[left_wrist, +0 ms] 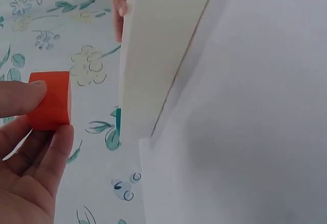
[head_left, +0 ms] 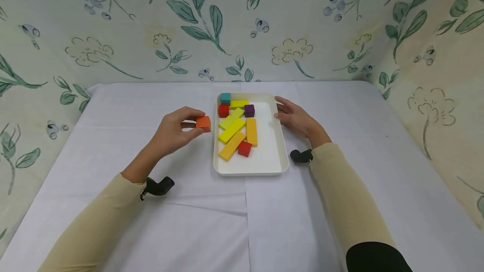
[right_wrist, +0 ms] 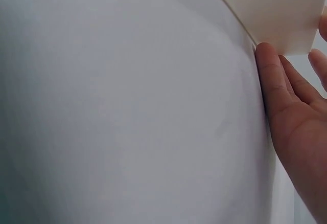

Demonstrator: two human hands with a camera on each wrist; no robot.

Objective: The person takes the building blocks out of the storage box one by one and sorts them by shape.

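An orange block [head_left: 203,124] is pinched between the thumb and fingers of my left hand [head_left: 172,131], just left of the white tray [head_left: 268,154]. The left wrist view shows the same orange block [left_wrist: 50,101] in the left hand [left_wrist: 30,157], apart from the tray wall [left_wrist: 153,55]. My right hand [head_left: 300,121] rests at the tray's right side, its fingers loosely extended. In the right wrist view the right hand [right_wrist: 299,116] has fingertips against the tray wall [right_wrist: 281,14].
Inside the tray lie several yellow blocks [head_left: 251,132], a teal block [head_left: 225,98], a purple block [head_left: 249,111] and two red blocks [head_left: 244,149]. A white cloth [head_left: 196,230] covers the table, with patterned fabric [head_left: 234,24] behind and at the sides.
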